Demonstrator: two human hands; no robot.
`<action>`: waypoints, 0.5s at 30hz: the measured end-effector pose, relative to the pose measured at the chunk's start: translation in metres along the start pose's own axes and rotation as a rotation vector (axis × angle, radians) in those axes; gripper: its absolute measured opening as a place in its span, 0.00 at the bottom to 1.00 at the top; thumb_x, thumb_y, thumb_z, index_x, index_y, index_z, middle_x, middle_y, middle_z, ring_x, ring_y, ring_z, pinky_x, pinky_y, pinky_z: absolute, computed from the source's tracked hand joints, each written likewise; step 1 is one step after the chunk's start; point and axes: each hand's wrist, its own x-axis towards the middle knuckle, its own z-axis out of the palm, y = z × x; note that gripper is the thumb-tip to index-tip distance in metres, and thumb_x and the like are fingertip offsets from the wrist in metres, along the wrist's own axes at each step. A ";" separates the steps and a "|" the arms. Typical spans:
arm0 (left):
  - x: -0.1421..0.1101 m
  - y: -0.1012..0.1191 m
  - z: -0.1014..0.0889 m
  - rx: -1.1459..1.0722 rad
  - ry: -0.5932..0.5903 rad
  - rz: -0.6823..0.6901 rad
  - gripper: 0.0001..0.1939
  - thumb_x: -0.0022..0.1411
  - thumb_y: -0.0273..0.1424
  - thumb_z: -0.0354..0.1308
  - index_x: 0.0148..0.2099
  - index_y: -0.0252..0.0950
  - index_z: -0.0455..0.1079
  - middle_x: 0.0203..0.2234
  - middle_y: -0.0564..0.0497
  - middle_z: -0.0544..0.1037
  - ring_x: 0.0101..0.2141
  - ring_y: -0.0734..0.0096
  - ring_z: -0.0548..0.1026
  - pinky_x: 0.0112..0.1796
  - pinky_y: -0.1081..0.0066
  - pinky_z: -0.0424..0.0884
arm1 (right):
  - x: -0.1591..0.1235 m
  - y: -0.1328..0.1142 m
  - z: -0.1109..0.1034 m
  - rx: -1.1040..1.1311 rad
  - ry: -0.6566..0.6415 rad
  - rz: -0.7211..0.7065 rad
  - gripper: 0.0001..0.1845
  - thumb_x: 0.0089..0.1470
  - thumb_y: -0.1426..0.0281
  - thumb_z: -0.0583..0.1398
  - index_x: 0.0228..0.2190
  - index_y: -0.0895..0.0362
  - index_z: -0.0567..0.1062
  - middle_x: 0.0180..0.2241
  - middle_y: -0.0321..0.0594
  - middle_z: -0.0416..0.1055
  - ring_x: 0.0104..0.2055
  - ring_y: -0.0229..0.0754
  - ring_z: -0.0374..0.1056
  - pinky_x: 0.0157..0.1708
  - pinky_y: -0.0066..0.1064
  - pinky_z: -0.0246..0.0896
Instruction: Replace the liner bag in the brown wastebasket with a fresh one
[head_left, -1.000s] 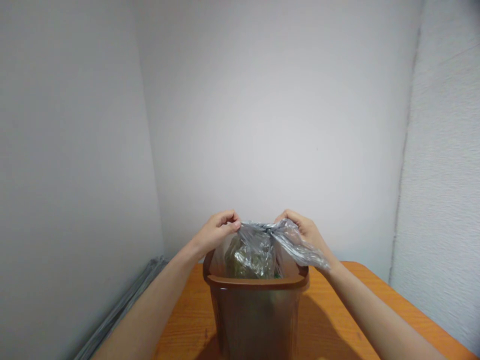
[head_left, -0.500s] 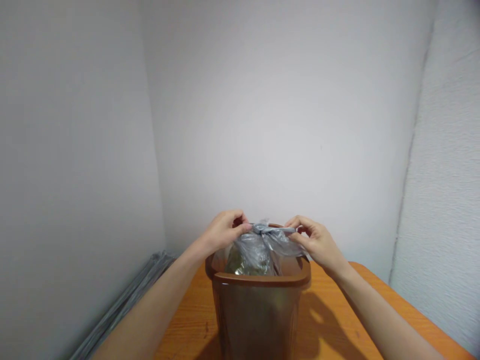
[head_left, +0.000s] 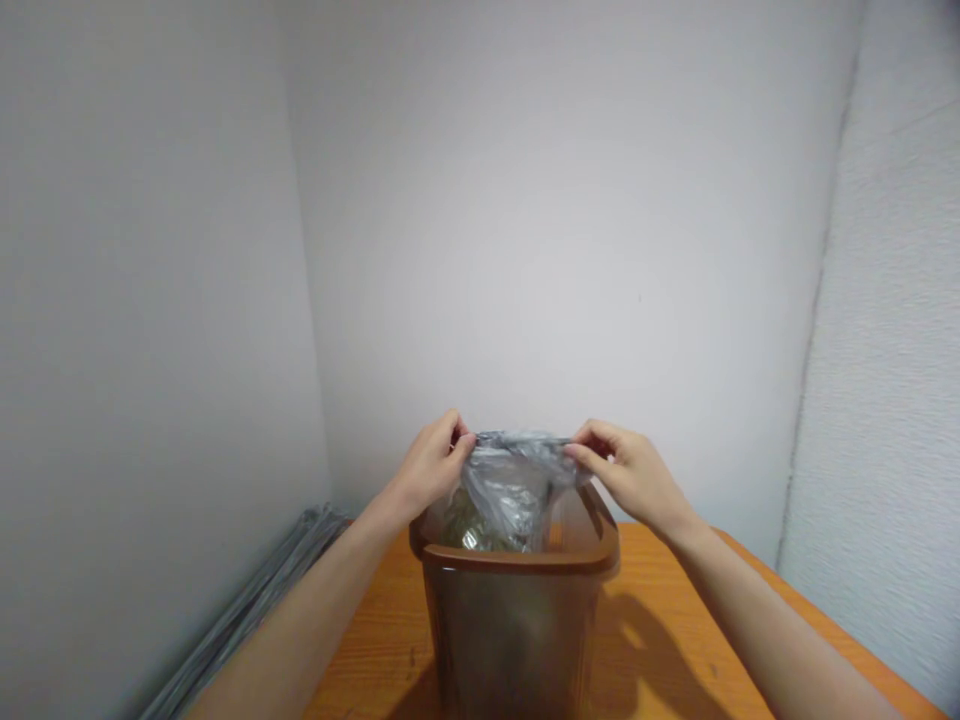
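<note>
A grey translucent plastic bag [head_left: 517, 490] hangs stretched between my two hands over a brown trash bin [head_left: 517, 630]. My left hand [head_left: 439, 455] pinches the left end of its top edge. On the other side, my right hand [head_left: 619, 465] pinches the right end between thumb and fingers. The top of the bag is drawn out in a fairly straight band above the rim. Its lower part is down inside the bin, where something greenish shows through the film; I cannot make out what it is.
The bin stands on an orange wooden table [head_left: 675, 580]. Long folded grey plastic [head_left: 255, 600] lies along the left side by the wall. White walls [head_left: 480, 250] rise close behind and on both sides.
The knotted-looking bunch at the top of the bag has opened out into a wider, straight edge. My left hand has moved a little left and up; my right hand slightly up.
</note>
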 end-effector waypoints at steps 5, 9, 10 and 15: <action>0.003 -0.019 -0.004 -0.109 -0.053 -0.088 0.04 0.59 0.32 0.51 0.36 0.38 0.61 0.26 0.55 0.71 0.30 0.70 0.71 0.31 0.72 0.66 | -0.003 0.016 -0.007 0.330 0.011 0.125 0.17 0.57 0.54 0.58 0.28 0.54 0.70 0.27 0.37 0.72 0.32 0.43 0.67 0.37 0.35 0.62; 0.000 -0.010 0.003 -0.123 -0.208 -0.062 0.10 0.56 0.36 0.57 0.39 0.36 0.67 0.28 0.51 0.76 0.33 0.66 0.74 0.34 0.70 0.70 | -0.005 0.006 0.012 0.321 -0.064 0.100 0.15 0.60 0.55 0.54 0.29 0.53 0.67 0.28 0.35 0.69 0.33 0.41 0.66 0.38 0.34 0.60; -0.002 -0.008 0.004 -0.109 -0.238 -0.048 0.12 0.55 0.38 0.60 0.38 0.36 0.68 0.27 0.52 0.76 0.32 0.66 0.74 0.34 0.70 0.70 | -0.006 0.003 0.016 0.290 -0.067 0.081 0.15 0.61 0.56 0.53 0.29 0.53 0.67 0.27 0.34 0.68 0.33 0.41 0.65 0.38 0.34 0.59; 0.001 -0.004 -0.002 0.038 -0.205 -0.036 0.16 0.49 0.43 0.66 0.29 0.36 0.70 0.20 0.55 0.73 0.27 0.66 0.72 0.29 0.71 0.66 | -0.008 -0.004 0.020 0.149 -0.164 0.044 0.12 0.58 0.56 0.57 0.32 0.52 0.69 0.27 0.32 0.66 0.31 0.40 0.62 0.32 0.31 0.57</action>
